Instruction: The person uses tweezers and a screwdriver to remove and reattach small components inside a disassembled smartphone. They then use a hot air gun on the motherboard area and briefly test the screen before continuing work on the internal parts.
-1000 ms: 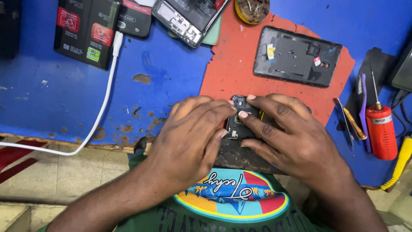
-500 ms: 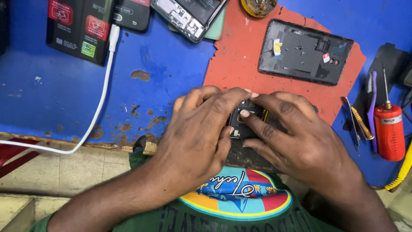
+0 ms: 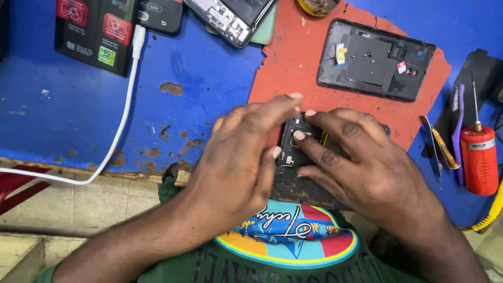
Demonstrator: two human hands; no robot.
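Chipped blue worktop (image 3: 78,120) is carrying a red mat (image 3: 293,63); at its near edge both hands' fingers (image 3: 309,139) are pinching a small opened black phone body (image 3: 296,141). Left hand (image 3: 238,157) is half-covering it, right hand (image 3: 372,167) bracing. Pressing unevenly risks cracking it.

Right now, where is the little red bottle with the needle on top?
In the head view, the red needle-tip bottle lies at the bench's far right, beside the purple brush, right of the right hand.
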